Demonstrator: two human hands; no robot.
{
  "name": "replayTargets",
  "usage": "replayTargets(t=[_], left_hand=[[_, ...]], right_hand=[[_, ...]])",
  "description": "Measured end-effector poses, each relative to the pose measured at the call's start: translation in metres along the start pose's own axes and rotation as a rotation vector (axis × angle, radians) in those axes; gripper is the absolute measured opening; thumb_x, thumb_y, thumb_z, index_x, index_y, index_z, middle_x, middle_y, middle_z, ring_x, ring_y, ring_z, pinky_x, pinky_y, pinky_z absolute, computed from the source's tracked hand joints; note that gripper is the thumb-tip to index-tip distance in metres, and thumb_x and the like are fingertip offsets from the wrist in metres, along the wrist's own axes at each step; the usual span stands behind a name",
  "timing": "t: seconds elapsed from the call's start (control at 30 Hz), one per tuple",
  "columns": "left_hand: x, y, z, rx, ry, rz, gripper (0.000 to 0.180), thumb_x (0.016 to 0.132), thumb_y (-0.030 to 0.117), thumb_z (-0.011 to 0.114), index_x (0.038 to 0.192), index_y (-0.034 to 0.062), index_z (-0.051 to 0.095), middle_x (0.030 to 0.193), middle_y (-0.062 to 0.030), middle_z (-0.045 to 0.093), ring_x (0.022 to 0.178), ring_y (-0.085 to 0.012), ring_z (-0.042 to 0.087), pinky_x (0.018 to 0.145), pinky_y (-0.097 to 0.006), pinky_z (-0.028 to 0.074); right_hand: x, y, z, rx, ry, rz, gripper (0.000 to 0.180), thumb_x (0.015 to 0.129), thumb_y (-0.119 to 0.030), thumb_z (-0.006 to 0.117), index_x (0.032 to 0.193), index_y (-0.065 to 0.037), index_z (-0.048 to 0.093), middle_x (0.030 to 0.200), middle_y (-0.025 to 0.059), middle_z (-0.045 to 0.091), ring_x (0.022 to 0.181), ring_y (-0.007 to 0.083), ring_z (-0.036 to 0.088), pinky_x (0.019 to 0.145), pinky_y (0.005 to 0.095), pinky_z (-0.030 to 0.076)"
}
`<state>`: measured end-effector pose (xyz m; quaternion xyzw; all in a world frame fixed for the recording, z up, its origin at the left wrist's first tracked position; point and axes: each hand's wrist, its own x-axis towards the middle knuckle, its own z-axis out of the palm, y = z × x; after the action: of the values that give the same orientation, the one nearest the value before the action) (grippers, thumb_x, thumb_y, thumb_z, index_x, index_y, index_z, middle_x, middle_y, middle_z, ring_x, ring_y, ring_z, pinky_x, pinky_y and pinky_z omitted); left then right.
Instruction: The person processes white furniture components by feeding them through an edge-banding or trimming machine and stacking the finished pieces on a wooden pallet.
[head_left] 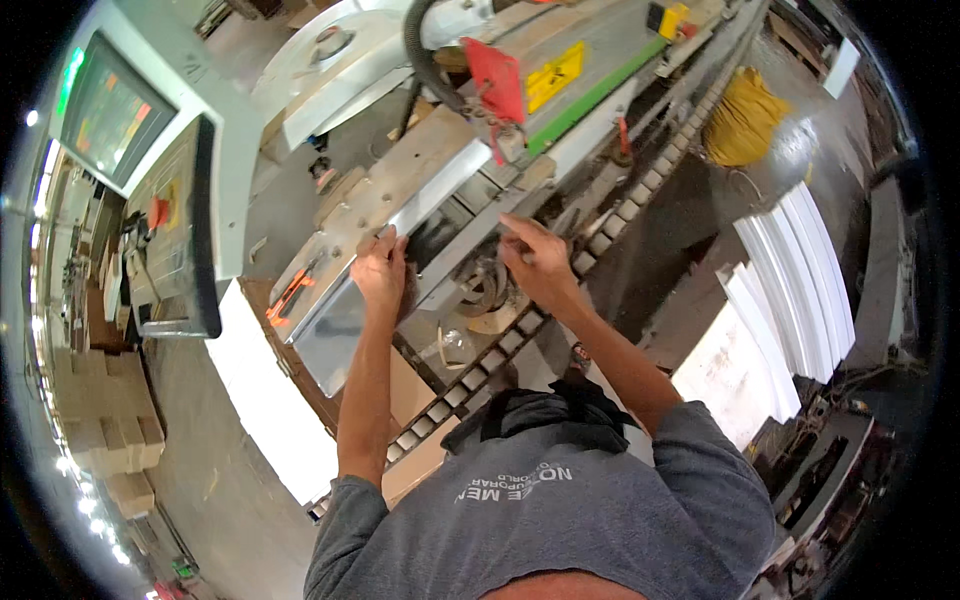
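Observation:
My left hand rests at the shiny metal edge of a long machine bed. Its fingers are bent and drawn together there, and what lies between them, if anything, is hidden. To the right, my right hand reaches over a grey metal rail with its index finger stretched out and the thumb apart from it. Nothing shows in that hand. Between the hands lies a dark slot in the bed. Curved metal parts sit below the rail, near my right wrist.
A control panel with a lit screen stands at the left. Ahead are a red plate and a green strip. A segmented chain track crosses diagonally below the bed. White panels are stacked at right, beyond them a yellow bag.

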<state>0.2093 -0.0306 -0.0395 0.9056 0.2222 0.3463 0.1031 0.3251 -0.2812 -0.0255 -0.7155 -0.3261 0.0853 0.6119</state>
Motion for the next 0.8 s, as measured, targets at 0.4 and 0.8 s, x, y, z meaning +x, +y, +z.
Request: replayTargets(t=[0.4,0.8], left_hand=[[0.058,0.051,0.05,-0.082,-0.119,-0.083,0.03,0.085,0.023,0.075,0.111,0.009,0.074,0.076,-0.0157,0.069,0.066,-0.0305,0.066,0.063,-0.041,0.051],[0.002,0.102,-0.003,-0.297,-0.155,-0.067,0.027,0.082,0.007,0.071,0.108,0.0007,0.071,0.087,-0.0189,0.069,0.073,-0.0327,0.067,0.067,-0.039,0.055]], right_hand=[[-0.193,0.078,-0.322,-1.037,0.317,0.384,0.066,0.079,-0.007,0.073,0.14,0.004,0.048,0.14,0.0252,0.05,0.131,0.0441,0.041,0.114,0.0487,0.032],[-0.309,0.131,-0.425,-1.215,0.261,0.466,0.063,0.064,0.004,0.073,0.125,-0.001,0.06,0.109,0.0245,0.064,0.103,0.0448,0.057,0.091,0.0534,0.045]])
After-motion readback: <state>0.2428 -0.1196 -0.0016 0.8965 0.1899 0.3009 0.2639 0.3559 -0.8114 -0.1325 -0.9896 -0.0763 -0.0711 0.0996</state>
